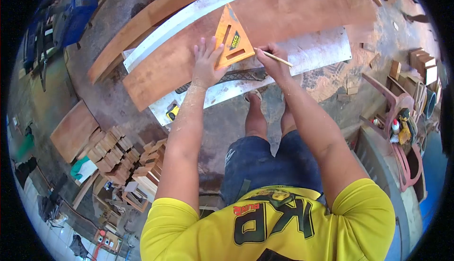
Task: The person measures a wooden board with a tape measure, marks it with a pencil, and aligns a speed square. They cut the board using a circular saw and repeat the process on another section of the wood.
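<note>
Our square (235, 41) lies flat on the long curved plank (302, 10), straight ahead of us at twelve o'clock, its narrow corner pointing away; our left hand (206, 65) is spread fairly wide, fingers against the square's left side; our right hand (275, 65) is narrow, pinching the pencil (279, 59), whose tip is at the square's near right corner. We judge this to be a lining-up or marking step; the next move calls for steady left-hand pressure, so the square cannot slip, and a light pencil point kept close to its edge.

Around the square, the white bench (326, 51) carries the plank; a dark slim tool (236, 76) lies at six o'clock, and the yellow tape (173, 112) between seven and eight; a second curved plank (161, 13) is at ten. Farther out, wood blocks (111, 152) are stacked near half past seven; at four, a pink chair (401, 102) bears a bottle (395, 125); beyond it sits a bucket (429, 104), its contents unclear to us.
</note>
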{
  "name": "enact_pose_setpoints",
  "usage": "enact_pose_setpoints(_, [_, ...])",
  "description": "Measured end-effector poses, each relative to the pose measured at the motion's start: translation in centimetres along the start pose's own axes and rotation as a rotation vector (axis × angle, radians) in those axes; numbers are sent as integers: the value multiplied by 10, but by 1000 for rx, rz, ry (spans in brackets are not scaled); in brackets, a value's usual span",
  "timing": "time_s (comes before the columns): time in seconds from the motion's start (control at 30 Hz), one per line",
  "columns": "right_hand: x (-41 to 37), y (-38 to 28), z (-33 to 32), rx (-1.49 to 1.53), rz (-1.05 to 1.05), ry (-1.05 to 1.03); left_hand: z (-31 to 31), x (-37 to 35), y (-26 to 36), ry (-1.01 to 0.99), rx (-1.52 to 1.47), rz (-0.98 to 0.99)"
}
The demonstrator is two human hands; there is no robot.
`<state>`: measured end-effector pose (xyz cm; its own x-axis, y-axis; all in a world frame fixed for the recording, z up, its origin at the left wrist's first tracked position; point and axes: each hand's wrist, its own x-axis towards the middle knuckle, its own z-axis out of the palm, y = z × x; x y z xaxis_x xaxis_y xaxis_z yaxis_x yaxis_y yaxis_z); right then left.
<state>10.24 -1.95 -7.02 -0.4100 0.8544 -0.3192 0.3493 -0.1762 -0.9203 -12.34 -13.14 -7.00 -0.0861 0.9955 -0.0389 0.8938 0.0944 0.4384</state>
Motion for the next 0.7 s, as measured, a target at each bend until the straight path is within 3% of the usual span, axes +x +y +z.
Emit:
enact_pose_setpoints(0.17, [1,-12,-2,-16,32,-27,-2,-5,5,-35,-35,-33])
enact_pose_setpoints(0.33, [18,-8,2,-169,-86,-15,1,-5,3,-22,-34,-29])
enact_pose_setpoints(0.57, [54,-17,15,-52,-97,1,0,-7,2,-31,-30,-19])
enact_pose_setpoints(0.63, [42,-21,5,-267,-115,-45,0,-6,1,-33,-14,-12])
enact_pose_setpoints(0.7, [19,-21,-4,-263,-109,-52,0,-7,0,-23,-18,2])
